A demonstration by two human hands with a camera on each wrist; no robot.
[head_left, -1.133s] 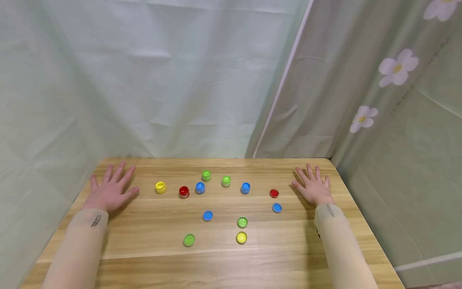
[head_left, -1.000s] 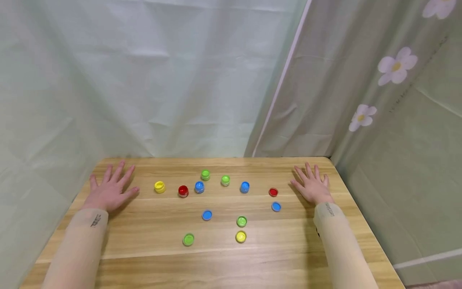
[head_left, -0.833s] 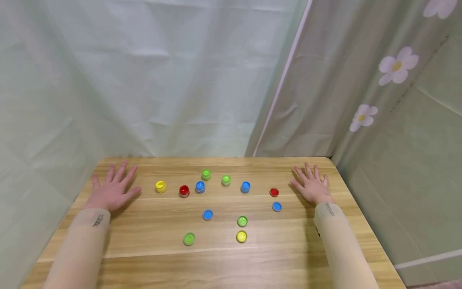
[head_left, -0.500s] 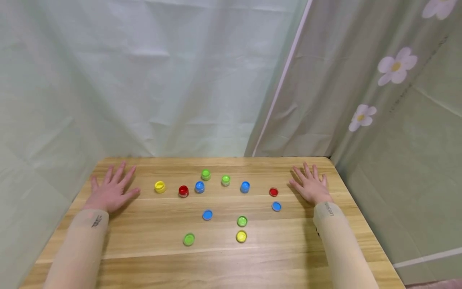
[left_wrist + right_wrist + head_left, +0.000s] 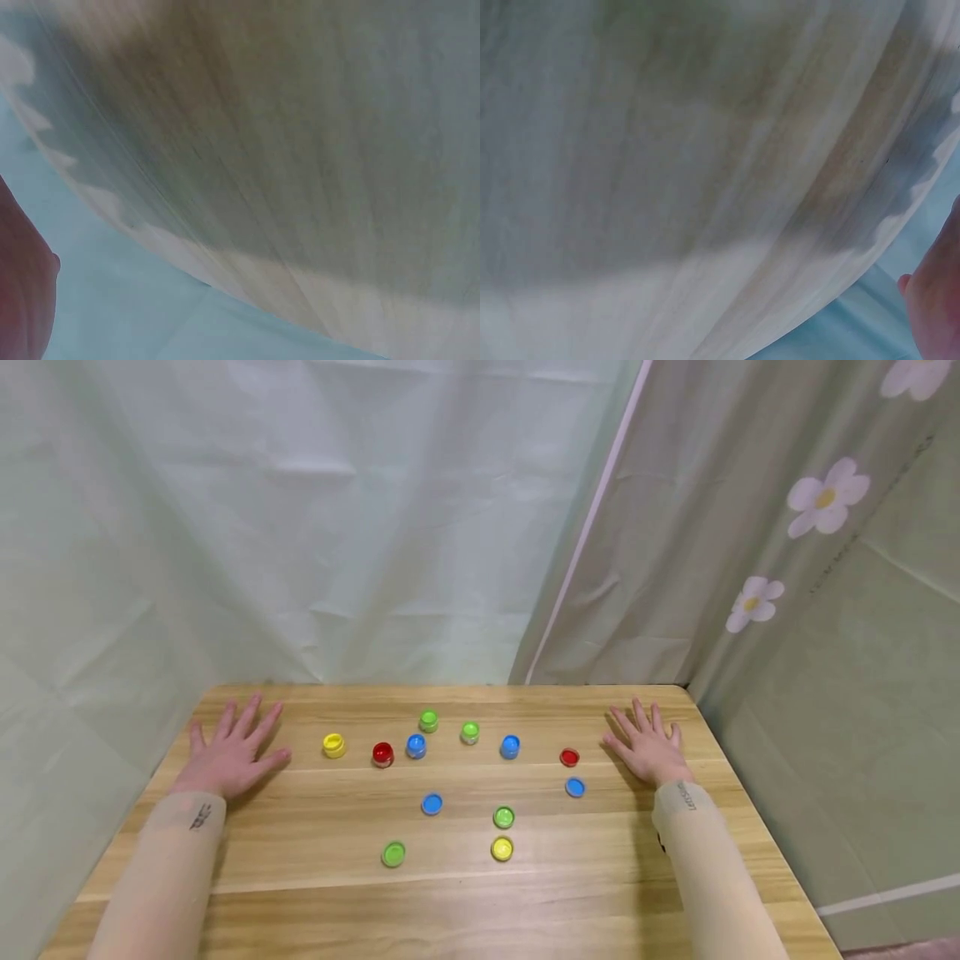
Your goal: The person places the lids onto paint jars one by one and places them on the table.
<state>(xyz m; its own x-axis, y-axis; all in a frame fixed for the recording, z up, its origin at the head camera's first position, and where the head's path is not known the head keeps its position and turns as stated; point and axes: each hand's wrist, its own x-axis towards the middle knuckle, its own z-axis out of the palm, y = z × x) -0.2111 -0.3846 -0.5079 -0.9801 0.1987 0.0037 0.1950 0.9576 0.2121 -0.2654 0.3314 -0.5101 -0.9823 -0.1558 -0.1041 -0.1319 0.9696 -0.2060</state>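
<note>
My left hand (image 5: 228, 760) lies palm down with spread fingers at the table's left side, holding nothing. Nearest to it is a small yellow jar (image 5: 333, 746). To that jar's right stand a red jar (image 5: 382, 755), two blue jars, one of them (image 5: 510, 747) further right, and two green jars, one (image 5: 428, 721) behind the others. At the right side my right hand (image 5: 648, 750) is likewise spread and holds nothing. A red lid (image 5: 570, 757) and a blue lid (image 5: 575, 787) lie closest to it. Each wrist view shows wood and a bit of the hand.
Nearer the front of the wooden table (image 5: 315, 910) lie a second blue lid (image 5: 432, 803), a green lid (image 5: 504, 817), a yellow lid (image 5: 502, 848) and another green lid (image 5: 393, 853). A pale curtain (image 5: 360, 527) hangs behind the back edge, and flowered cloth (image 5: 828, 497) hangs at right.
</note>
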